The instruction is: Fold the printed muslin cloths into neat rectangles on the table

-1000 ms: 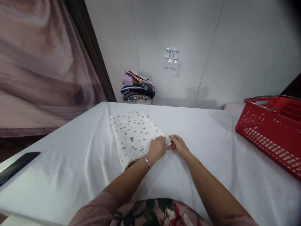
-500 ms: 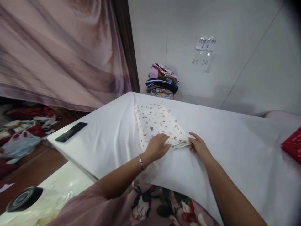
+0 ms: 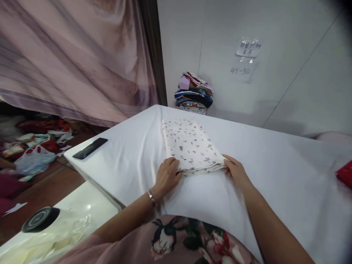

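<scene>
A folded white cloth (image 3: 189, 141) with small printed palm trees and other figures lies flat on the white-covered table (image 3: 275, 172). Several layers show along its near edge. My left hand (image 3: 168, 174) grips the near left corner, fingers on top and thumb at the edge. At the near right corner, my right hand (image 3: 235, 170) pinches the layers, with some of its fingertips hidden under the cloth.
A black phone (image 3: 90, 148) lies at the table's left corner. Folded fabrics (image 3: 194, 93) are stacked beyond the far edge by the wall. A red item (image 3: 345, 175) sits far right. Lower left, a round black object (image 3: 40, 219) rests on a lower surface beside clear plastic.
My left hand has slid left along the cloth's near edge to its left corner. My right hand keeps its hold on the right corner. The view has shifted slightly.
</scene>
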Demonstrator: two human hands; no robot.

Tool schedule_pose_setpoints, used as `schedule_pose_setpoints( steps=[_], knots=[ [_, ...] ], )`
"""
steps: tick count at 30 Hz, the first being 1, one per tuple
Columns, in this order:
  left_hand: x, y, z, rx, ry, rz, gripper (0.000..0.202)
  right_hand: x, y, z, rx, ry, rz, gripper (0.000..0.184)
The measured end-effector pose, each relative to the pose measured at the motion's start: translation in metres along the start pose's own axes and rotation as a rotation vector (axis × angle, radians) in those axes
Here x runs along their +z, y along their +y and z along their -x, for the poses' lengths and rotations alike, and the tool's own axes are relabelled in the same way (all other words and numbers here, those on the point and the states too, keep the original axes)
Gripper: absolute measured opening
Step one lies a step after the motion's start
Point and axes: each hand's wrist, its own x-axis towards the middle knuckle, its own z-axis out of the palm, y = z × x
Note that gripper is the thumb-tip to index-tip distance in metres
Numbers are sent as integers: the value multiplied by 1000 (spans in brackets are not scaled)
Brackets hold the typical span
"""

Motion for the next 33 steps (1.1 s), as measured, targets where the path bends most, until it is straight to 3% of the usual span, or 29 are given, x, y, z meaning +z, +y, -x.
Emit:
schedule_pose_setpoints(
  steps=[3,7,12,18,24,29,33],
  knots=[
    [-1,-1,-4,-36,-8,-17,35,-2,-2,2,-29,42,48,48],
    [-11,-18,3,-74,23,7,39,-4,-5,3,-63,84,116,39],
    [-11,-29,20,-208,-79,70,36,-2,-6,4,11,-85,281,47],
    [-2,-20,21,-183,-50,-8,42,-2,-5,8,27,-145,324,58],
    [-7,-15,12,-95,-36,-56,42,-2,0,6,20,-177,282,62],
    [-15,-27,20,-112,-48,-60,44,1,-10,12,65,-210,273,63],
    [-16,-42,29,-128,-76,-25,42,10,-18,23,106,-342,336,69]
  ],
)
